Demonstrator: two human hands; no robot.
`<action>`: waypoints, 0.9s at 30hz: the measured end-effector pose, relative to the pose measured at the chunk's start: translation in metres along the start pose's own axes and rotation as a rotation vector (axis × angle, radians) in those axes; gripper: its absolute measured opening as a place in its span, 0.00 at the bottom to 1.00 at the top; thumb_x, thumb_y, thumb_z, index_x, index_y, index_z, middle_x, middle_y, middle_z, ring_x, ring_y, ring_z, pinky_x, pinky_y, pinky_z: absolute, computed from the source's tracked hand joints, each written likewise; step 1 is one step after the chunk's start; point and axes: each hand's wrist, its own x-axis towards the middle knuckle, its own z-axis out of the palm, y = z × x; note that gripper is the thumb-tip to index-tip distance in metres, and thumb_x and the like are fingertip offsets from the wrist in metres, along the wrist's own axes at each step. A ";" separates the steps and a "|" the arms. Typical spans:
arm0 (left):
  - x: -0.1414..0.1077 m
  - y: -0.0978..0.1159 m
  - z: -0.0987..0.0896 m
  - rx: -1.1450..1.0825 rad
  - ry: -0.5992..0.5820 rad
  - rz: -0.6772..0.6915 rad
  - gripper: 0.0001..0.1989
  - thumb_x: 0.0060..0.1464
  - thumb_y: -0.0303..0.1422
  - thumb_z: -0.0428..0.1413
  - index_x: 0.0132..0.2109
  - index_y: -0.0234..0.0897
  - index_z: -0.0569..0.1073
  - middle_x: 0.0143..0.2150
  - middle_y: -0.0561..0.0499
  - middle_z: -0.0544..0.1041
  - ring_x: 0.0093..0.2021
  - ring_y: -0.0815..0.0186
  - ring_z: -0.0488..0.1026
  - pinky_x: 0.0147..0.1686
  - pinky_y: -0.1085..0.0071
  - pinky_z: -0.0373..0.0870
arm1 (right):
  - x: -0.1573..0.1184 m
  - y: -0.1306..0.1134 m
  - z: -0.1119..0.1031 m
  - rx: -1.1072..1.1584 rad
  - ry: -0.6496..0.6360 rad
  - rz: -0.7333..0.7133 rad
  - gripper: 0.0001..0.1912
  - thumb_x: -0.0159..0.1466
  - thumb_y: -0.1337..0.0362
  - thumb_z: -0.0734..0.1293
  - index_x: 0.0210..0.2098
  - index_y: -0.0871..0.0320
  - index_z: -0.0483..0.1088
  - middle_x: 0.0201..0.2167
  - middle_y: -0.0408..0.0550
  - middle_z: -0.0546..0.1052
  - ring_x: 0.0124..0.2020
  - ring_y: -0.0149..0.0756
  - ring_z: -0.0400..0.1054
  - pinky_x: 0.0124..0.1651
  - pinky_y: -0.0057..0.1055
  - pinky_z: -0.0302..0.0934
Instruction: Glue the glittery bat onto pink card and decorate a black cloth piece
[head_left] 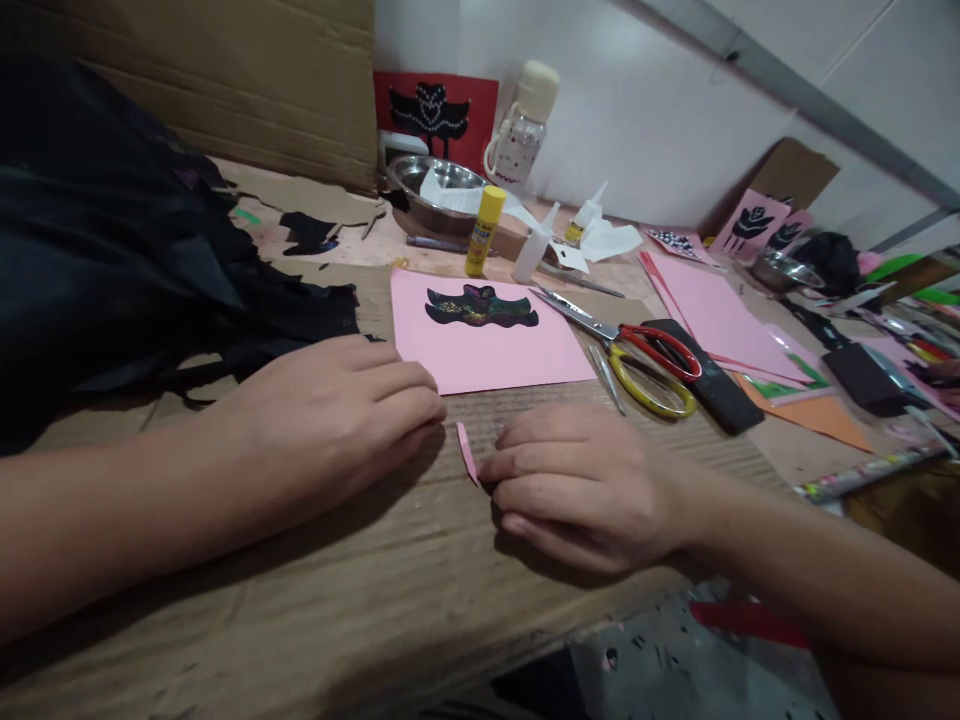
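A narrow pink paper strip [466, 454] lies on the cardboard-covered table between my hands. My right hand [581, 485] rests to its right, fingers loosely bent and slightly apart, one fingertip at the strip's lower end. My left hand [356, 410] is on the other side, near the corner of a pink card [495, 365]. Its fingers are curled together, their tips hidden from view, so I cannot make out whether anything is in them. On the card sits a wavy black paper shape [480, 306] with glittery colouring.
Scissors [615, 340] with red and yellow handles lie right of the card, beside tweezers [606, 380]. Behind stand a yellow glue stick [484, 232], a white glue bottle [535, 245] and a metal bowl [435, 190]. Black scraps [300, 330] cover the left; pink sheets [720, 310] lie right.
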 end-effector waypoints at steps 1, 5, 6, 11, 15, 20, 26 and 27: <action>0.000 -0.001 0.001 0.030 0.002 -0.011 0.25 0.75 0.30 0.39 0.39 0.38 0.80 0.39 0.47 0.83 0.38 0.57 0.77 0.39 0.60 0.69 | 0.000 0.000 0.000 0.006 0.014 0.002 0.05 0.73 0.65 0.69 0.39 0.56 0.74 0.39 0.53 0.82 0.44 0.41 0.78 0.51 0.38 0.73; 0.001 -0.011 0.002 0.068 0.071 -0.058 0.21 0.72 0.31 0.44 0.31 0.39 0.72 0.32 0.47 0.77 0.31 0.58 0.71 0.34 0.61 0.64 | 0.002 -0.001 -0.001 0.031 0.043 0.011 0.08 0.75 0.65 0.66 0.39 0.57 0.75 0.38 0.53 0.83 0.43 0.40 0.77 0.49 0.37 0.72; 0.000 -0.013 0.002 0.039 0.090 -0.069 0.19 0.71 0.30 0.45 0.30 0.40 0.70 0.30 0.49 0.76 0.30 0.60 0.69 0.33 0.62 0.63 | 0.002 -0.001 -0.001 0.033 0.037 0.014 0.08 0.76 0.65 0.66 0.39 0.57 0.75 0.38 0.53 0.83 0.43 0.40 0.77 0.49 0.37 0.72; -0.003 -0.020 0.003 -0.122 0.109 -0.128 0.15 0.69 0.27 0.47 0.33 0.41 0.71 0.28 0.55 0.76 0.29 0.63 0.71 0.42 0.65 0.67 | 0.005 -0.002 -0.004 0.073 0.063 0.005 0.09 0.76 0.66 0.65 0.40 0.59 0.75 0.37 0.53 0.84 0.42 0.40 0.78 0.49 0.37 0.73; -0.005 -0.015 0.003 -0.141 0.133 -0.060 0.19 0.71 0.24 0.43 0.40 0.42 0.77 0.35 0.57 0.84 0.38 0.65 0.81 0.59 0.65 0.69 | 0.006 -0.002 -0.004 0.098 0.096 -0.011 0.08 0.74 0.68 0.66 0.39 0.62 0.76 0.36 0.53 0.84 0.39 0.41 0.78 0.49 0.37 0.73; -0.004 -0.008 0.004 -0.156 0.128 0.023 0.21 0.76 0.29 0.42 0.43 0.41 0.79 0.43 0.53 0.88 0.47 0.66 0.84 0.68 0.64 0.65 | 0.006 -0.001 -0.003 0.088 0.108 -0.007 0.08 0.75 0.68 0.66 0.39 0.62 0.76 0.37 0.53 0.84 0.39 0.40 0.77 0.49 0.37 0.72; -0.002 -0.010 0.001 -0.172 0.096 0.052 0.24 0.78 0.30 0.40 0.43 0.39 0.81 0.43 0.51 0.88 0.48 0.67 0.84 0.71 0.65 0.64 | 0.006 -0.003 -0.004 0.073 0.104 -0.016 0.09 0.75 0.67 0.66 0.38 0.60 0.75 0.37 0.52 0.85 0.40 0.40 0.78 0.50 0.36 0.72; -0.002 -0.010 0.002 -0.175 0.091 0.050 0.24 0.78 0.30 0.40 0.43 0.39 0.81 0.43 0.51 0.88 0.48 0.67 0.84 0.71 0.66 0.63 | 0.006 -0.003 -0.004 0.076 0.111 -0.022 0.09 0.76 0.68 0.65 0.38 0.61 0.75 0.36 0.52 0.85 0.39 0.40 0.78 0.50 0.36 0.73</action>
